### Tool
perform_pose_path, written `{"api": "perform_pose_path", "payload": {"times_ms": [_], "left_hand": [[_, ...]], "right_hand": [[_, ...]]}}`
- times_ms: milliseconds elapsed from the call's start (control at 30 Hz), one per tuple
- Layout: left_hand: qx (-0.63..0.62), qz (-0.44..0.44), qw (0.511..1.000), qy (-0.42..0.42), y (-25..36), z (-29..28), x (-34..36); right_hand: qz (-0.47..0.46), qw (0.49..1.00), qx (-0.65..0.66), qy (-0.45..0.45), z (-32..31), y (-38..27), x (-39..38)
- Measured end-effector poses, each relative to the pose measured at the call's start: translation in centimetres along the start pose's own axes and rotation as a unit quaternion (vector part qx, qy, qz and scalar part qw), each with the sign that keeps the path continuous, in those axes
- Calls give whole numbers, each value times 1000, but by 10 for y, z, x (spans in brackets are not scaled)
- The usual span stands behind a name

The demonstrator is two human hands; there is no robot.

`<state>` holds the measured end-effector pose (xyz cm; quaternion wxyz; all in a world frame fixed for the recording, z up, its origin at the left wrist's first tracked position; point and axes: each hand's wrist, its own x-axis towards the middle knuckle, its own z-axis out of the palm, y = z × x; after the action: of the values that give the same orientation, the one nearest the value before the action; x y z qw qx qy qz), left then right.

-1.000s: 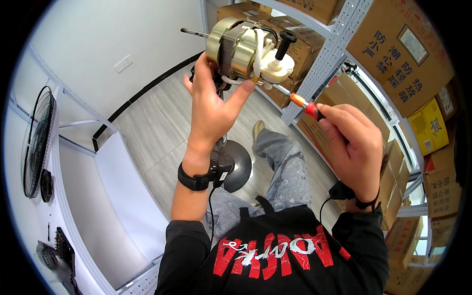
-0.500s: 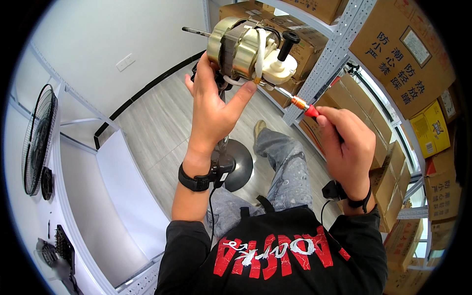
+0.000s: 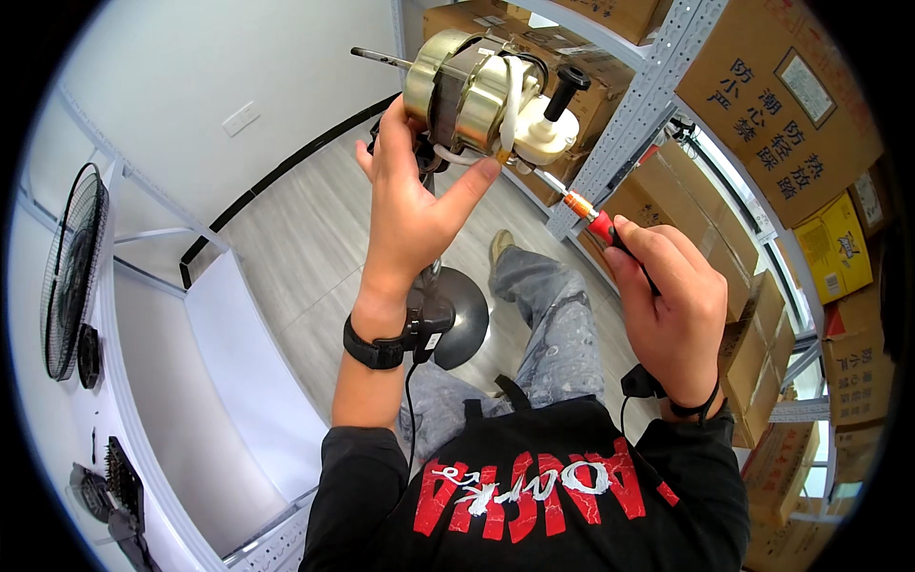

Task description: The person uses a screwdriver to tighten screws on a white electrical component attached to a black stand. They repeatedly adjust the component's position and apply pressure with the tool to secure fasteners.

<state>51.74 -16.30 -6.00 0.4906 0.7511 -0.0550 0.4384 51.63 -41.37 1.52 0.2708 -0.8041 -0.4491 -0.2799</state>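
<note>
My left hand is wrapped around the underside of a fan motor, its thumb below the white wire. The motor has a brass-coloured casing, a metal shaft pointing left, and a cream gearbox with a black knob on top. In my right hand is a screwdriver with a red and black handle and an orange collar. Its shank slants up to the lower side of the motor, near the gearbox; the exact contact of the tip cannot be made out. Below, the fan stand's round dark base rests on the floor.
A black fan grille stands on the white shelf at left, with small dark parts nearer me. On the right, metal racking holds cardboard boxes and a yellow package. My legs are beside the stand.
My right hand has slid back along the screwdriver, so more of its handle shows. The motor has tilted and shifted very slightly right; my left hand keeps its hold.
</note>
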Motion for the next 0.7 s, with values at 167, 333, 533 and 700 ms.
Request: {"api": "perform_pose_path", "payload": {"times_ms": [167,333,533,700], "left_hand": [[26,19,999,7,-2,-1,1],[4,-2,1000,3,-5,-5,4],[28,-6,999,25,-3,-1,5],[32,12,999,29,-4,2,6]], "right_hand": [[-2,1000,7,-25,-6,-1,8],[57,993,94,-35,5,10,9],[115,981,144,-63,6,12,12],[41,996,47,-65,-4,20,19]]}}
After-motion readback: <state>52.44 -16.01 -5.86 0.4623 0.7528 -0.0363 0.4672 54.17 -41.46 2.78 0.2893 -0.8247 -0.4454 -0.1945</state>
